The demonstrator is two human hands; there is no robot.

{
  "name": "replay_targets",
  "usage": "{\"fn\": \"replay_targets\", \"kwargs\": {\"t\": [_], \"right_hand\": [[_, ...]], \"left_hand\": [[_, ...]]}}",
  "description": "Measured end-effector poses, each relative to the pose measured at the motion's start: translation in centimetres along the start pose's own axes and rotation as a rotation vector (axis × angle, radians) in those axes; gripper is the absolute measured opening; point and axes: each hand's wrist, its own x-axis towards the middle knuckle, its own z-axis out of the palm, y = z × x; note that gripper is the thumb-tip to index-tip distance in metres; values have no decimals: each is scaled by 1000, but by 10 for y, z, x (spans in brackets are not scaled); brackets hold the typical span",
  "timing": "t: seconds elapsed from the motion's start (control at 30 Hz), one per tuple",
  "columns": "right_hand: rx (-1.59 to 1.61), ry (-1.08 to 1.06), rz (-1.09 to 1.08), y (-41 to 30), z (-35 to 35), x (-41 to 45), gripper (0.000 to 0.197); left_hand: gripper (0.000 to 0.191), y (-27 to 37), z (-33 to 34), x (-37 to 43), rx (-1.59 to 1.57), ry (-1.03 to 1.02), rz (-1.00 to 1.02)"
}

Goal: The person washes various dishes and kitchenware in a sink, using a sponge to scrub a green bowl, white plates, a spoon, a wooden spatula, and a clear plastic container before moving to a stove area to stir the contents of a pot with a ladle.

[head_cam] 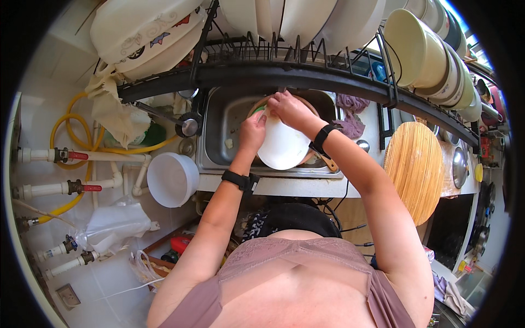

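Note:
Over the steel sink [223, 123], both my hands meet above a white dish [283, 145] that covers much of a round brown-rimmed vessel [312, 107]. My left hand [252, 132] pinches a small green and white piece [259, 109], perhaps a vegetable. Fingers of my right hand [289, 108] close on the same piece from the far side, and they partly hide it. The dish lies tilted just below my hands; whether either hand touches it I cannot tell. A wooden handle [330, 164] sticks out at the dish's lower right.
A black dish rack [287, 74] spans above the sink, holding plates and bowls [404, 49]. A white bucket [172, 180] is left of the sink. Purple cloth [350, 115] and a round wooden board [414, 172] are to the right. Yellow hose [69, 135] and pipes line the left wall.

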Motion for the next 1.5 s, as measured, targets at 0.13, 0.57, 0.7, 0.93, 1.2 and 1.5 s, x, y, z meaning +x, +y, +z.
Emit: {"fn": "replay_targets", "kwargs": {"t": [0.13, 0.57, 0.7, 0.93, 1.2, 1.5], "right_hand": [[323, 67, 347, 20, 14, -14, 22], [1587, 131, 1483, -44, 57, -76, 28], [1786, 149, 1644, -60, 37, -71, 21], [1166, -2, 1220, -9, 39, -88, 19], [170, 93, 264, 13, -18, -22, 10], [707, 179, 808, 33, 53, -70, 20]], "left_hand": [[25, -2, -4, 3, -176, 42, -44], [27, 11, -19, 5, -196, 361, -42], [30, 18, -5, -10, -325, 416, -119], [34, -8, -9, 0, -670, 224, -254], [16, 42, -13, 37, 307, -135, 344], [21, 9, -9, 39, -198, 238, 61]]}}
